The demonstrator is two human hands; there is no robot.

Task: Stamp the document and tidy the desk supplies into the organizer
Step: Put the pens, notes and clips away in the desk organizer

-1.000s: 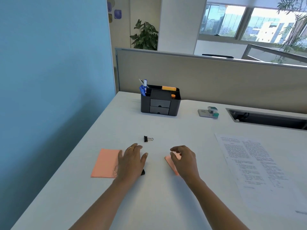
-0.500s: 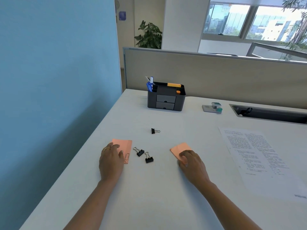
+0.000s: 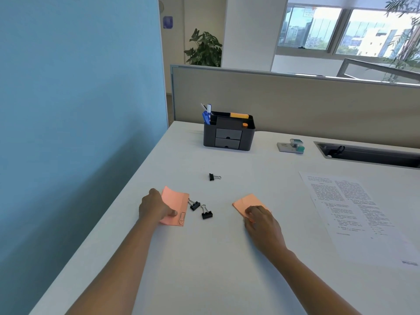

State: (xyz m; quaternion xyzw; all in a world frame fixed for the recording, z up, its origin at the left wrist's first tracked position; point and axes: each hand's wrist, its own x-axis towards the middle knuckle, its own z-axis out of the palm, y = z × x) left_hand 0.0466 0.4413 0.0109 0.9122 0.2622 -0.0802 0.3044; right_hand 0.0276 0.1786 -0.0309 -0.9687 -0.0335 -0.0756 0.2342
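Note:
My left hand grips the left edge of a pink sticky-note pad, thumb on top; a paper clip lies on the pad's near corner. Two black binder clips lie just right of it. A third binder clip sits farther back. My right hand has its fingers curled over the near end of a second pink pad. The black organizer stands at the back. The stamp is to its right, and the printed document lies at the right.
A blue partition runs along the desk's left edge and a beige divider along the back. A cable slot is recessed at the back right. Pens and an orange pad stand in the organizer.
My left hand slid to the left pad's edge and took hold of it, uncovering the paper clip and two binder clips. My right hand stays on the right pad.

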